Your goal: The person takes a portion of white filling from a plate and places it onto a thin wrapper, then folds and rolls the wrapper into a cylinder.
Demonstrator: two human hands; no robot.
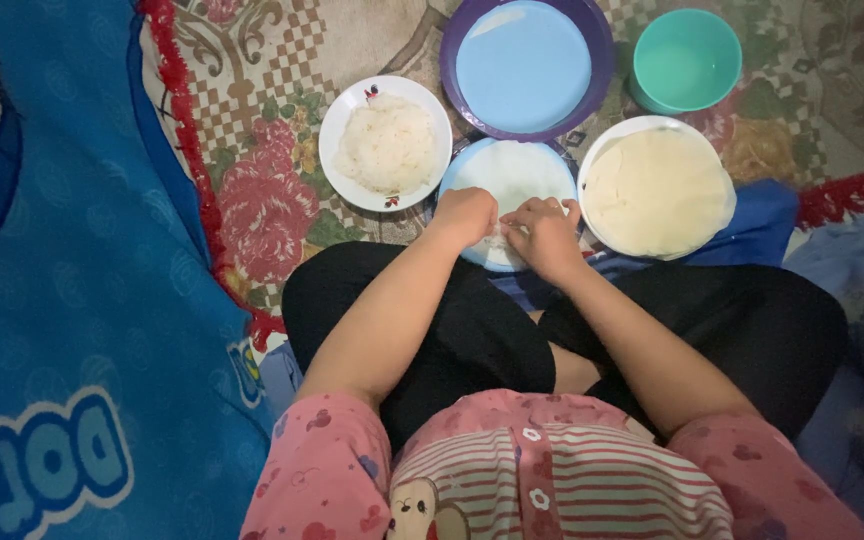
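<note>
Pale blue is the plate (512, 170) right in front of you, and a thin, see-through white wrapper (517, 195) lies spread on it. Both your hands are down on the near edge of that wrapper. Your left hand (464, 216) is curled, knuckles up, fingers tucked under against the sheet; your right hand (545, 236) sits just beside it, fingers (537, 208) bent and pressing on the wrapper's near part. The two hands almost touch. Something small and whitish shows between them, but you cannot tell from here whether either hand pinches it or only presses on it.

To your left of the plate stands a white dish (384, 143) heaped with white noodles (388, 145), touching or nearly touching the plate's rim. To your right is a second white dish (658, 186) carrying a stack of cream wrappers (657, 190) that reaches past its rim. Beyond the plate sits a purple basin (526, 68) with cloudy, pale liquid, and further right a teal bowl (685, 60), near the basin but apart from it.

All of this rests on a floral mat (262, 160) with a red fringe. A blue cloth (72, 300) covers the floor on your left. You sit cross-legged in black trousers and a pink top, forearms reaching out over your knees.
</note>
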